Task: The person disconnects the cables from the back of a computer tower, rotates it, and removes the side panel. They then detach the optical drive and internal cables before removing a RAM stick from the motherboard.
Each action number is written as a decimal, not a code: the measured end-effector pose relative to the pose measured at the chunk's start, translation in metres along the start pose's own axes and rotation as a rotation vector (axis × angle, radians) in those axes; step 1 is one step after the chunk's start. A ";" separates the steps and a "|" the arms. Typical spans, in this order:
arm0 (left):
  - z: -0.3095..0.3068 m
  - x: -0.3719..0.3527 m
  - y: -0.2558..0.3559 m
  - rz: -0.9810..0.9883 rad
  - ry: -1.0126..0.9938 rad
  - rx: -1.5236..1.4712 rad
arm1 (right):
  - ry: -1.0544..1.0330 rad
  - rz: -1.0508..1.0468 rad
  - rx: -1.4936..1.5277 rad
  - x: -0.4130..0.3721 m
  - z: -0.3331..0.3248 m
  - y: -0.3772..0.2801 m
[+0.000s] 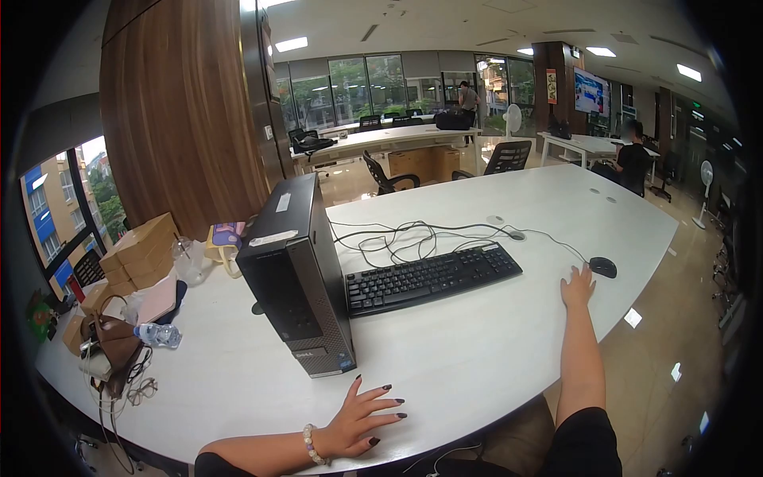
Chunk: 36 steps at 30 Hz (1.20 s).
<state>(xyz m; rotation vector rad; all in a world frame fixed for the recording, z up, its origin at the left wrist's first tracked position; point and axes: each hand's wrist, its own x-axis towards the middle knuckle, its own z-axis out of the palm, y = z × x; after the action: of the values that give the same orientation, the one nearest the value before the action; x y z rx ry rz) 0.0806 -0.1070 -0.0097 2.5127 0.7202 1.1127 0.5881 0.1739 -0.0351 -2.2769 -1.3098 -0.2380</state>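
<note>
My left hand lies over the front of the white table, fingers spread and nothing in them. Just beyond its fingertips a black Dell computer tower stands upright. My right hand rests at the right with its fingers stretched out, its tips close to the near side of a black mouse. Between the tower and the mouse lies a black keyboard, set slightly at an angle. Loose black cables tangle behind it, and a thin mouse cord runs toward a round desk grommet.
On the left are cardboard boxes, a brown handbag, a plastic water bottle and eyeglasses. A wood-panelled pillar rises behind. Office chairs stand past the far edge. One person sits at the right; another stands near the windows.
</note>
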 end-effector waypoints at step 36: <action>0.000 0.001 -0.002 0.070 -0.043 0.043 | -0.820 -1.492 0.333 -0.209 -0.089 -0.176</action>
<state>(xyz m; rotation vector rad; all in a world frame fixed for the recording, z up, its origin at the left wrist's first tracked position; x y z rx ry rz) 0.0804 -0.1047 -0.0103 2.6081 0.6564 1.0729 0.3386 0.0431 0.0196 -0.6698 -2.9241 0.4608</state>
